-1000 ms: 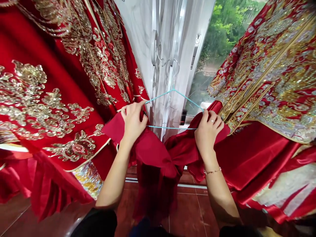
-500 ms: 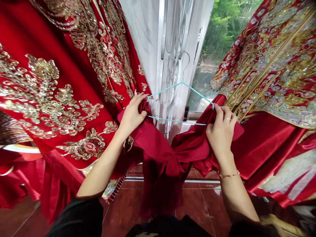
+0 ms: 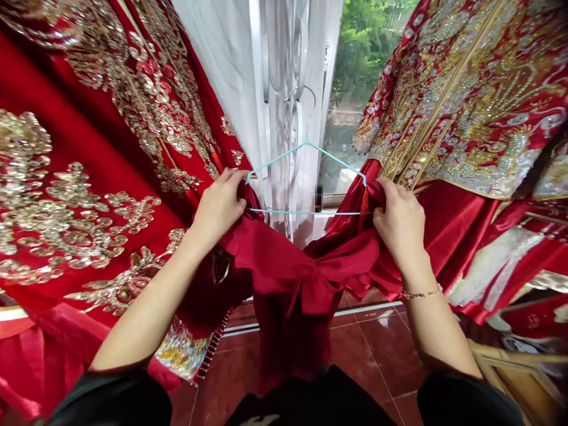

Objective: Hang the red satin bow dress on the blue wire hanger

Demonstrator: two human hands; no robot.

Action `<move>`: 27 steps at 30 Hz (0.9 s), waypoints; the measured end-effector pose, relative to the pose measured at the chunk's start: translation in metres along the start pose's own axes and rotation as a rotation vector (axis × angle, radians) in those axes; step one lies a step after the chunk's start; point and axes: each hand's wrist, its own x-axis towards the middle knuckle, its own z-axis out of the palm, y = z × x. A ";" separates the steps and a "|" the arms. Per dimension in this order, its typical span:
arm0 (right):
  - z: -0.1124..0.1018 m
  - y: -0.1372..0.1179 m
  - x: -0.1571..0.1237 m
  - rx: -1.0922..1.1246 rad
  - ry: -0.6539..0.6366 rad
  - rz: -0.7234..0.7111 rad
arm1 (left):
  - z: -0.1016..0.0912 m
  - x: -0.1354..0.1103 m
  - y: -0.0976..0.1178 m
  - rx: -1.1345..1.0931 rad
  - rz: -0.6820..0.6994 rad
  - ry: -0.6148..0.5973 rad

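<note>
A dark red dress (image 3: 290, 275) with a large bow at its neckline hangs between my hands on a thin turquoise clothes hanger (image 3: 306, 143) with a silver hook. My left hand (image 3: 222, 204) is closed on the dress's top edge by the hanger's left end. At the opposite end, my right hand (image 3: 399, 222) pinches the dress's other upper edge, its fingertips partly hidden behind the cloth. The hanger's lower bar runs level between both hands. Below the bow, the dress drops in dark folds toward my body.
A red gown with gold sequins (image 3: 110, 236) hangs close on the left. On the right hangs a beaded red and gold jacket (image 3: 448, 112). Behind the hanger are a white curtain (image 3: 217, 65) and a window (image 3: 368, 65). Dark red tiles (image 3: 373, 349) cover the floor.
The view has turned slightly right, so hanger, dress and hands sit further left. My right hand has shifted its hold, and more of the cloth beside the hanger's right end shows.
</note>
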 end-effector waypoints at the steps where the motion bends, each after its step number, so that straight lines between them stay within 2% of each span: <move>1: 0.000 0.000 0.000 -0.009 -0.010 0.006 | 0.003 -0.001 0.007 0.077 -0.019 0.020; 5: 0.005 0.000 -0.001 0.028 -0.005 0.006 | 0.007 -0.002 0.023 0.250 -0.051 0.010; 10: 0.016 0.001 -0.004 0.165 0.055 -0.033 | 0.003 -0.001 0.023 0.339 -0.077 -0.039; 16: 0.016 -0.003 -0.005 0.105 0.008 -0.031 | -0.003 -0.007 0.026 0.386 -0.036 -0.047; 21: -0.001 -0.019 0.017 -0.095 -0.150 0.047 | -0.009 -0.004 0.032 0.511 0.011 -0.058; 24: -0.013 -0.018 0.041 -0.210 -0.278 0.016 | -0.021 0.010 0.034 0.543 0.018 -0.115; 27: -0.024 0.002 0.061 -0.082 -0.401 -0.072 | -0.042 0.033 0.023 0.564 -0.033 -0.261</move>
